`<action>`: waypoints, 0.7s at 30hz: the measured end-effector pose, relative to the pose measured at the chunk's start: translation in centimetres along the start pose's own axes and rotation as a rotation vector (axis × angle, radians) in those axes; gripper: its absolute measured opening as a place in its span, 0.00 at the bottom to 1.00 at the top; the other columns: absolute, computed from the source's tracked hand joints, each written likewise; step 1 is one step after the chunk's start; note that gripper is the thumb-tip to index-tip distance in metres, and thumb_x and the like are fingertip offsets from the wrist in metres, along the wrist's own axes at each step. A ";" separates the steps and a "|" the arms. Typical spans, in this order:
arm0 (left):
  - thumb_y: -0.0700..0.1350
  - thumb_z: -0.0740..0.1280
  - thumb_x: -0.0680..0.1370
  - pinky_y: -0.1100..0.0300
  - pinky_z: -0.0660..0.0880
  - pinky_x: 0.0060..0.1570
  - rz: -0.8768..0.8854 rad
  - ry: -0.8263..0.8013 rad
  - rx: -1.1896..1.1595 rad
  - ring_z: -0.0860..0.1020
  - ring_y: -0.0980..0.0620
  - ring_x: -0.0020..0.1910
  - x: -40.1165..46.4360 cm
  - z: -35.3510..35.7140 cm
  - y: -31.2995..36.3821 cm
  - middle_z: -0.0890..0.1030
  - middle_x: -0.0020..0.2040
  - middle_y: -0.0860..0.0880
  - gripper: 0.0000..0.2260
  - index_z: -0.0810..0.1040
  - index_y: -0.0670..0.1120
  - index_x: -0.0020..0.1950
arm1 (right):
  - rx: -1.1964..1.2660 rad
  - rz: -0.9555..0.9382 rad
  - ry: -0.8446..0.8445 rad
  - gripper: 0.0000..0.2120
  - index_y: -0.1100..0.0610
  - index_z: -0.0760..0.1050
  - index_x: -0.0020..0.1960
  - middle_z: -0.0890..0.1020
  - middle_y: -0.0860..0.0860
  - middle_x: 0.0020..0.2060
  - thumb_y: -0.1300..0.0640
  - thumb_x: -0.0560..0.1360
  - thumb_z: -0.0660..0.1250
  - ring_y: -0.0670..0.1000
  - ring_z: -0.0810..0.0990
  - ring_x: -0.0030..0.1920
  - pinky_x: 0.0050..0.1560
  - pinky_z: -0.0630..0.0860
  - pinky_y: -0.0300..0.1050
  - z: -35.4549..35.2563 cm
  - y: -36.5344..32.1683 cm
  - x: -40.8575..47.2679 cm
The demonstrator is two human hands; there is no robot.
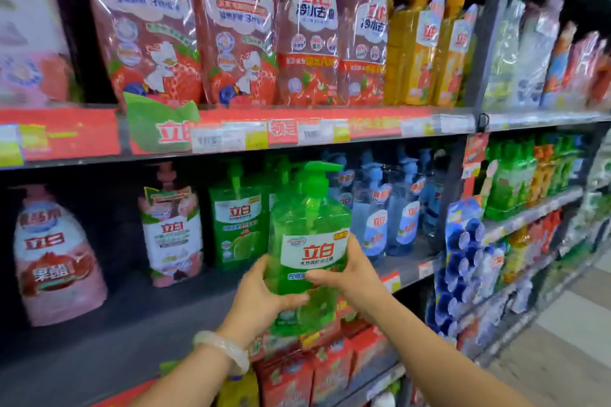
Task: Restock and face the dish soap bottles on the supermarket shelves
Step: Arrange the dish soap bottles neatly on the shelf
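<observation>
I hold a green dish soap bottle (309, 235) with a green pump top upright in front of the middle shelf (132, 317), its label facing me. My left hand (261, 297) grips its lower left side from below, a pale bangle on the wrist. My right hand (347, 268) grips the right side, thumb across the label. Behind it on the shelf stands another green bottle (238, 228) of the same kind, with more green bottles partly hidden behind the held one.
Left on the middle shelf stand a white and pink pump bottle (172, 235) and a pink jug (53, 261). Clear blue bottles (393, 208) stand to the right. Red refill pouches (148, 30) and orange bottles (426, 49) fill the upper shelf. Red boxes (317, 370) sit below.
</observation>
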State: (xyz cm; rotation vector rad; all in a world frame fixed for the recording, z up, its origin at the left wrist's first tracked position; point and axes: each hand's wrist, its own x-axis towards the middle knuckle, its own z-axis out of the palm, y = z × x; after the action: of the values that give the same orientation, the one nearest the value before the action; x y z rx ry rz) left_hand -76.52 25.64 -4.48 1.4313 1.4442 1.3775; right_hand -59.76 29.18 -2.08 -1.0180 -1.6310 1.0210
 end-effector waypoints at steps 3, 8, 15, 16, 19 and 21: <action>0.35 0.80 0.59 0.73 0.75 0.43 0.003 0.007 0.039 0.80 0.57 0.48 3.2 0.5 -1.0 0.82 0.49 0.54 0.30 0.74 0.48 0.57 | 0.033 0.009 -0.008 0.35 0.52 0.66 0.64 0.80 0.49 0.55 0.66 0.63 0.78 0.46 0.79 0.56 0.58 0.78 0.52 0.0 1.6 3.3; 0.34 0.80 0.60 0.77 0.72 0.40 -0.008 0.027 0.065 0.78 0.64 0.47 6.1 2.0 -2.8 0.81 0.48 0.58 0.32 0.73 0.46 0.60 | 0.058 0.034 -0.080 0.35 0.55 0.65 0.65 0.79 0.52 0.56 0.68 0.64 0.77 0.45 0.79 0.55 0.55 0.80 0.47 -0.6 4.1 6.8; 0.33 0.80 0.60 0.76 0.73 0.39 -0.091 0.114 0.038 0.80 0.68 0.43 7.6 5.3 -4.5 0.82 0.49 0.55 0.31 0.73 0.52 0.57 | 0.035 0.030 -0.195 0.34 0.55 0.66 0.63 0.80 0.52 0.54 0.69 0.62 0.77 0.42 0.81 0.51 0.46 0.79 0.38 -2.7 7.1 9.8; 0.34 0.80 0.60 0.76 0.73 0.39 -0.091 0.123 0.047 0.80 0.70 0.42 7.8 5.6 -4.6 0.82 0.49 0.56 0.31 0.73 0.53 0.56 | 0.032 0.025 -0.198 0.35 0.55 0.66 0.63 0.80 0.51 0.54 0.68 0.62 0.78 0.45 0.81 0.52 0.48 0.80 0.39 -3.0 7.4 10.2; 0.35 0.80 0.61 0.74 0.74 0.42 -0.112 0.137 0.054 0.78 0.72 0.44 8.2 6.4 -4.8 0.82 0.50 0.57 0.32 0.71 0.54 0.58 | 0.028 0.002 -0.216 0.37 0.54 0.66 0.64 0.80 0.49 0.54 0.68 0.61 0.79 0.39 0.80 0.51 0.48 0.78 0.35 -3.7 8.1 11.1; 0.34 0.79 0.62 0.71 0.76 0.46 -0.125 0.148 0.040 0.78 0.70 0.46 8.1 6.7 -5.1 0.80 0.52 0.59 0.35 0.67 0.53 0.62 | 0.033 -0.005 -0.230 0.38 0.54 0.65 0.64 0.79 0.47 0.54 0.68 0.60 0.79 0.35 0.79 0.49 0.47 0.77 0.33 -3.8 8.4 11.5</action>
State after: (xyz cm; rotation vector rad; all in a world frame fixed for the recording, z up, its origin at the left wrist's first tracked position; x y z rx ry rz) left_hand -72.79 35.70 -9.06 1.2618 1.6350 1.4074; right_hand -57.39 43.22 -5.96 -0.8996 -1.7942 1.1929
